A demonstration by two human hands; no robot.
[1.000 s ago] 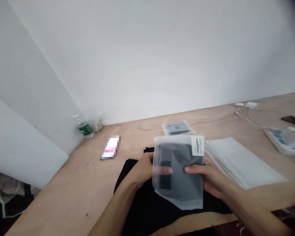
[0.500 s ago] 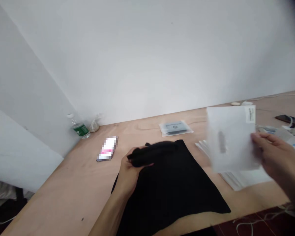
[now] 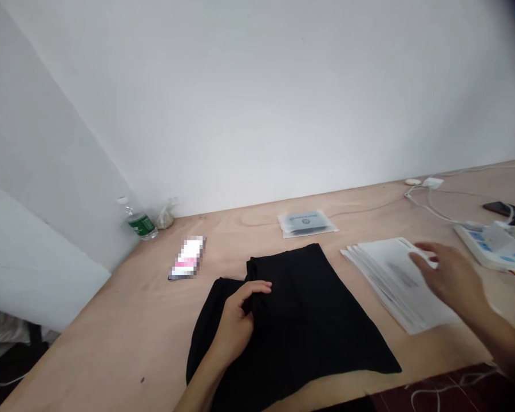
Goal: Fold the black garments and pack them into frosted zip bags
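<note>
My left hand (image 3: 236, 326) is closed on the left edge of a folded piece of black cloth (image 3: 283, 286), which lies on a larger spread of black fabric (image 3: 326, 349). The cloth's exact kind does not show. On the right, a stack of white frosted bags (image 3: 395, 280) lies fanned out on the table. Over the top right part of that stack is my right hand (image 3: 450, 274), its thumb and fingers apart and holding nothing that I can see. Whether its fingertips touch the top bag I cannot tell.
Behind the cloth lies a filled frosted packet (image 3: 308, 223). A phone with a blurred-out screen (image 3: 187, 257) and a water bottle (image 3: 141, 222) are at the left. A power strip (image 3: 489, 246), cables and a dark phone (image 3: 506, 210) lie at the right. A wall (image 3: 283, 103) rises behind the table.
The folded black cloth has come down from the air onto the spread fabric, still in my left hand. My right hand has lowered and let go of the white labelled bag onto the stack.
</note>
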